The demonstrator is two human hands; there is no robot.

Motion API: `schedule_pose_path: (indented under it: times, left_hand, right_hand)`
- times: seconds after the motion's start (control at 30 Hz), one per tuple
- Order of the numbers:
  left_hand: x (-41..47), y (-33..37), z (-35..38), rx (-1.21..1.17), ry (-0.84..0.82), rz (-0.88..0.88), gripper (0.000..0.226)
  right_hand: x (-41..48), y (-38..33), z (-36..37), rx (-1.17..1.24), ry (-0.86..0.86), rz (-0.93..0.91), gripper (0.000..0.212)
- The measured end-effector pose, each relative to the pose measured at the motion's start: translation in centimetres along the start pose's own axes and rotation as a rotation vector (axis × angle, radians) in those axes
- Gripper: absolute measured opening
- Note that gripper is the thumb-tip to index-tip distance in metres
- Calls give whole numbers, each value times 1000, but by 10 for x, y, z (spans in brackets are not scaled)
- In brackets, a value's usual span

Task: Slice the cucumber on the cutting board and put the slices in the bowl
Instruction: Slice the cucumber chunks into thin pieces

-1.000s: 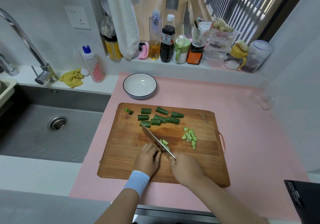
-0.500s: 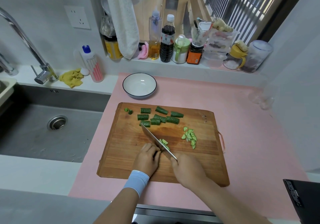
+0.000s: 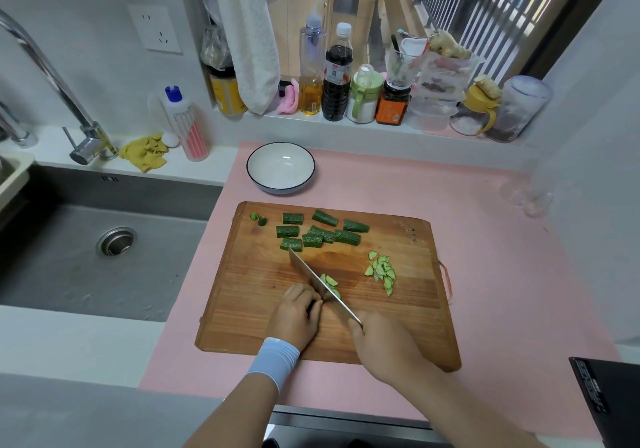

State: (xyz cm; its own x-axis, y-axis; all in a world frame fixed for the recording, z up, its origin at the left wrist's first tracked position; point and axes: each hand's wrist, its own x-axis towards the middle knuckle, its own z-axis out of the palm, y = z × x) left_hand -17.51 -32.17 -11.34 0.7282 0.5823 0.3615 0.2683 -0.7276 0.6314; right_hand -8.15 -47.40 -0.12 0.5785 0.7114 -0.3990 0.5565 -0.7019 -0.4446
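Note:
A wooden cutting board point(image 3: 242, 316) lies on the pink mat. Several dark green cucumber chunks point(image 3: 320, 231) sit at its far side, and a heap of thin slices point(image 3: 382, 271) lies to the right. My right hand point(image 3: 384, 343) grips the handle of a knife point(image 3: 320, 283) whose blade rests across the board. A few fresh slices point(image 3: 330, 283) lie just right of the blade. My left hand point(image 3: 298, 314), fingers curled, holds down a cucumber piece against the blade; that piece is mostly hidden. The white bowl point(image 3: 280, 169) with a dark rim stands beyond the board, holding nothing.
A steel sink point(image 3: 86, 250) and tap point(image 3: 83, 136) are at the left. Bottles and jars point(image 3: 346, 87) line the window sill behind the bowl. A yellow cloth point(image 3: 145, 151) lies near the tap. A dark object point(image 3: 606, 399) pokes in at the lower right.
The knife and both hands have shifted very slightly; the small row of fresh slices beside the blade looks about the same. The far chunks and right heap have not moved.

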Motion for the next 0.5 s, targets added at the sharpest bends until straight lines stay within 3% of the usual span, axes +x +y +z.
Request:
schedule_pose_path:
  times: [0.5]
  left_hand:
    - [-2,1,-1,9,14,30,7]
  right_hand:
    - [21,-15,8,7,28,21,28]
